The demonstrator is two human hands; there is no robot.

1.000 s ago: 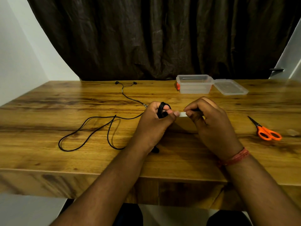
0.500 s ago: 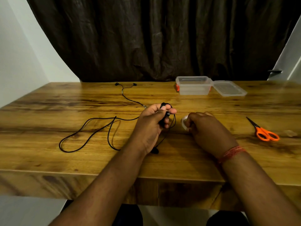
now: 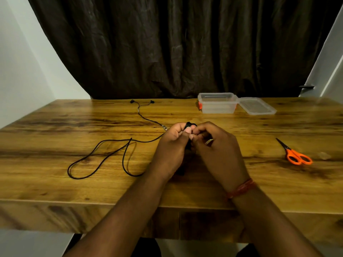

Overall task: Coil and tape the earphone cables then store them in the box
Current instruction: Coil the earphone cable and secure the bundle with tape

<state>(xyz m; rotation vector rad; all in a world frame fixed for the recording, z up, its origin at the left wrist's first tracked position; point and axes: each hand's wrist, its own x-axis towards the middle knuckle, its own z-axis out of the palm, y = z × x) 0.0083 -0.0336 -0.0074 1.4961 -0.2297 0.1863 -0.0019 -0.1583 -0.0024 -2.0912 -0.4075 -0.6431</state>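
The left hand holds a small bundle of thin black earphone cable, with its fingers curled round it, above the middle of the wooden surface. The right hand pinches the same bundle from the other side, and a small pale bit shows between its fingers, maybe tape. To do this step well, I think the loops should be held tight while the tape is pressed all the way round.

The rest of the cable lies loose toward the left edge. Orange-handled scissors lie toward the right edge. At the far edge sit the two black earbuds, the clear plastic box and its clear lid just beside it. A dark curtain hangs behind.
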